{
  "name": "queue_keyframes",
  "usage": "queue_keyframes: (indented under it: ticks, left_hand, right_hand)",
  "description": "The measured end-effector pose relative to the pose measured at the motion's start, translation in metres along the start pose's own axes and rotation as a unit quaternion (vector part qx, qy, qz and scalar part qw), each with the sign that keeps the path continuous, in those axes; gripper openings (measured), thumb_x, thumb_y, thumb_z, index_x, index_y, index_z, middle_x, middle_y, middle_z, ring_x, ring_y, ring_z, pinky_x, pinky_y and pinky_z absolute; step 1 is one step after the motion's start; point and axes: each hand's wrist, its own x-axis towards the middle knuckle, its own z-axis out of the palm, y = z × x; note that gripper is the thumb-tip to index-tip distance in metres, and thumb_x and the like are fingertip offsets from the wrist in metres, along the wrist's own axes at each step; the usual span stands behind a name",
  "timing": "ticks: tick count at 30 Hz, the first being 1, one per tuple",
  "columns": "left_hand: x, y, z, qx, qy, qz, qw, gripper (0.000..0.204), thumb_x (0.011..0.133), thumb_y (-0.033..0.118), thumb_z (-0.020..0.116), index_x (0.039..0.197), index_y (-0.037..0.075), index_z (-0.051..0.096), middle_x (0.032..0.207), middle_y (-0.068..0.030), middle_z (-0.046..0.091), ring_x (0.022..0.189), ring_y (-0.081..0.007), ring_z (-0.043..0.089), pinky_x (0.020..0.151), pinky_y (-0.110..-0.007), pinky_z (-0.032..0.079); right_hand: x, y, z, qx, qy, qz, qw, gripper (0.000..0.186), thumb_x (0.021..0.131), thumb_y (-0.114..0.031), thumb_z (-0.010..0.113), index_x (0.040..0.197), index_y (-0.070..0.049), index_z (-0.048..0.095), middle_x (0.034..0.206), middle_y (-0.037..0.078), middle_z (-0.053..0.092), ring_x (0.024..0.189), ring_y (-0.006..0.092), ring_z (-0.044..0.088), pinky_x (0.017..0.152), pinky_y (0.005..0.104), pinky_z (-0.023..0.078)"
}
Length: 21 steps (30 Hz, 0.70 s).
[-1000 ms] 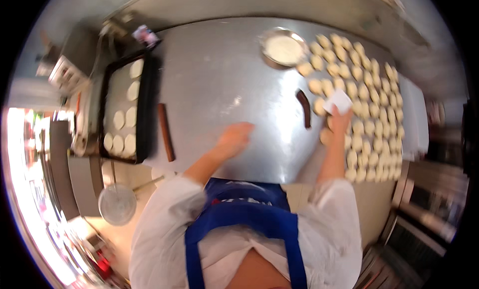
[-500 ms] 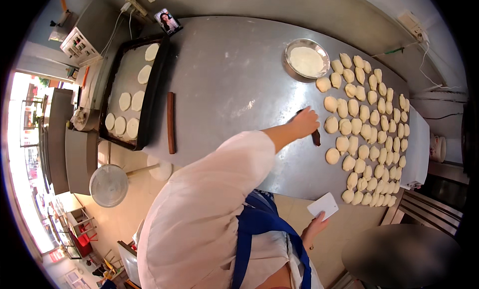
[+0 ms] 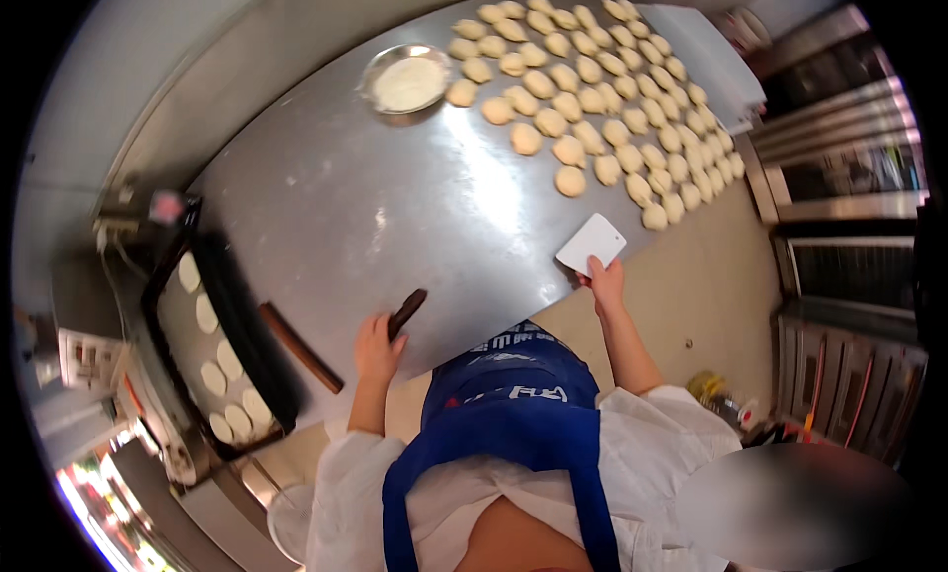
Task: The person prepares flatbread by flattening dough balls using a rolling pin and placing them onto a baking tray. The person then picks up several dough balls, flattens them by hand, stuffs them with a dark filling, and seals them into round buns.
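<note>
Down below, nearest, a person in a blue apron stands at a metal tabletop, both hands by its near edge. The left hand has its fingers curled around the near end of a dark stick, with no gap showing; the free end points away and to the right. Gripping one end probably leaves the rest easy to swing. The right hand pinches a white scraper by its near edge, some fingers hidden underneath; that hold leaves the broad, flat part uncovered, likely on purpose. To the left, a brown rod lies beside a black tray, seemingly parked within easy reach. Flat, pale rounds rest in the tray, most likely laid out singly against sticking. Farther off, to the right, plump dough pieces sit in loose rows, perhaps for easy picking. Toward the back, a bowl of white powder, perhaps flour, stands just beside them, presumably handy for dusting.
</note>
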Motion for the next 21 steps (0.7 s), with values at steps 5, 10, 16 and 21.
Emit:
queue_keyframes:
  ticks: [5,10,16,21]
  left_hand:
    - [-0.033,0.007,-0.007,0.015,-0.025,-0.091,0.995,0.070,0.077,0.024,0.081,0.138,0.008,0.052,0.135,-0.0179,0.053,0.125,-0.0376,0.050,0.105,-0.046,0.042]
    - [-0.009,0.042,-0.010,0.041,0.040,-0.035,0.998,0.071,0.080,0.025,0.079,0.141,0.006,0.048,0.144,-0.0225,0.046,0.130,-0.0412,0.046,0.108,-0.049,0.038]
    - [0.093,0.181,0.024,-0.048,0.004,0.099,0.994,0.066,0.082,0.021,0.076,0.141,0.005,0.048,0.143,-0.0258,0.046,0.131,-0.0437,0.045,0.109,-0.050,0.038]
    - [0.151,0.272,0.085,-0.272,-0.098,-0.011,0.957,0.071,0.086,0.023,0.073,0.146,0.002,0.041,0.146,-0.0241,0.045,0.131,-0.0373,0.048,0.107,-0.044,0.042]
  right_hand:
    - [0.015,0.008,-0.031,-0.007,0.087,0.016,0.996,0.027,0.098,-0.014,0.055,0.117,0.004,0.055,0.095,0.013,0.070,0.069,0.0200,0.070,0.051,0.0273,0.051]
    - [0.057,-0.005,-0.015,0.062,0.129,0.080,0.986,0.029,0.095,-0.010,0.057,0.116,0.008,0.049,0.096,0.018,0.069,0.067,0.0276,0.073,0.042,0.0300,0.048]
    - [0.111,-0.032,0.027,0.142,0.137,0.084,0.977,0.025,0.096,-0.010,0.059,0.107,0.010,0.050,0.098,0.022,0.064,0.068,0.0340,0.073,0.041,0.0297,0.049]
    - [0.103,-0.037,-0.013,0.051,0.021,0.097,0.994,0.027,0.097,-0.011,0.056,0.115,0.009,0.054,0.100,0.019,0.069,0.067,0.0287,0.073,0.044,0.0289,0.051]
